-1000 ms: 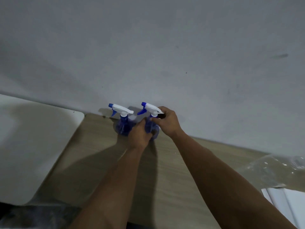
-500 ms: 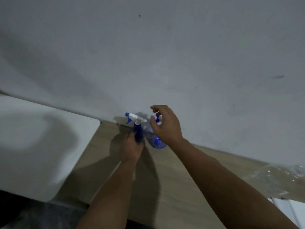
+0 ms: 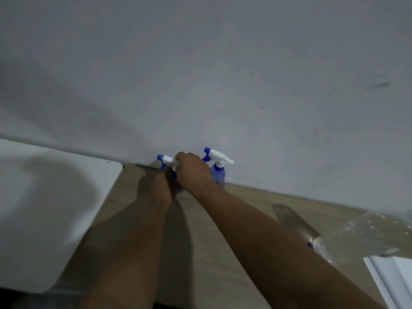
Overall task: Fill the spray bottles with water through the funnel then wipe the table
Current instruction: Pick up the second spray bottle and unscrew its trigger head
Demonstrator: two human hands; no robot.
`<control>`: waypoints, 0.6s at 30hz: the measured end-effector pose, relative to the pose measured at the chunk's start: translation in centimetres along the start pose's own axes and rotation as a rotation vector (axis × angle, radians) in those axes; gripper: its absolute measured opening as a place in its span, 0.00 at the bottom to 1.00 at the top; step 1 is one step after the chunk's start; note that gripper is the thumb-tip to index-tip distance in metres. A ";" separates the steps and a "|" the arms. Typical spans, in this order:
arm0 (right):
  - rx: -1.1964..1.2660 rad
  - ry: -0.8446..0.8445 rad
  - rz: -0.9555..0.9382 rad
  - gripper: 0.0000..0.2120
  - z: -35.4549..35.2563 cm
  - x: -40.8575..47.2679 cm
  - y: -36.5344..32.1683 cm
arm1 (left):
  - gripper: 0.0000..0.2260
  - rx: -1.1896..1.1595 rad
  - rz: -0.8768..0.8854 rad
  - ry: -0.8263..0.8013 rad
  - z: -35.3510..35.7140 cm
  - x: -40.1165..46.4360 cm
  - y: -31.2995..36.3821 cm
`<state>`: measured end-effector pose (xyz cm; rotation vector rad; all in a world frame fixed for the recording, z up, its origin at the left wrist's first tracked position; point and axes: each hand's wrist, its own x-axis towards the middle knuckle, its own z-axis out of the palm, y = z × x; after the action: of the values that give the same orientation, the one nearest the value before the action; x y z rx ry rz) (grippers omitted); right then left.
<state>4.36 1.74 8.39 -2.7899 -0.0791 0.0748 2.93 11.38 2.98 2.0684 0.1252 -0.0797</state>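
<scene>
The wooden table (image 3: 200, 253) stands against the wall. Two blue spray bottles (image 3: 218, 175) stand at its back edge. A clear plastic bag (image 3: 367, 235) lies on its right side.

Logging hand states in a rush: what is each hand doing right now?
Left hand: grips the body of the left spray bottle.
Right hand: fingers curled over that same bottle's white spray head.

Two blue spray bottles (image 3: 218, 175) (white trigger heads, blue nozzles); light wood-grain table (image 3: 200, 230); pale grey wall (image 3: 200, 74).
</scene>
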 end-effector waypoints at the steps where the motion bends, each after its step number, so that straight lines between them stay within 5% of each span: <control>1: 0.038 0.023 -0.013 0.12 -0.2 -0.8 0.1 | 0.15 0.035 -0.004 -0.017 -0.2 -0.6 -0.1; 9: 0.440 0.083 0.060 0.08 -4.9 -11.1 3.1 | 0.09 0.154 0.094 -0.089 -0.3 -9.2 3.5; 18: 0.625 0.139 0.206 0.10 -8.2 -25.1 16.1 | 0.02 0.234 0.207 -0.302 10.1 -21.3 9.1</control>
<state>-19.46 -17.76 11.57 -2.1613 0.2284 -0.0394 -17.12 -3.01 8.43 2.2621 -0.2961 -0.2889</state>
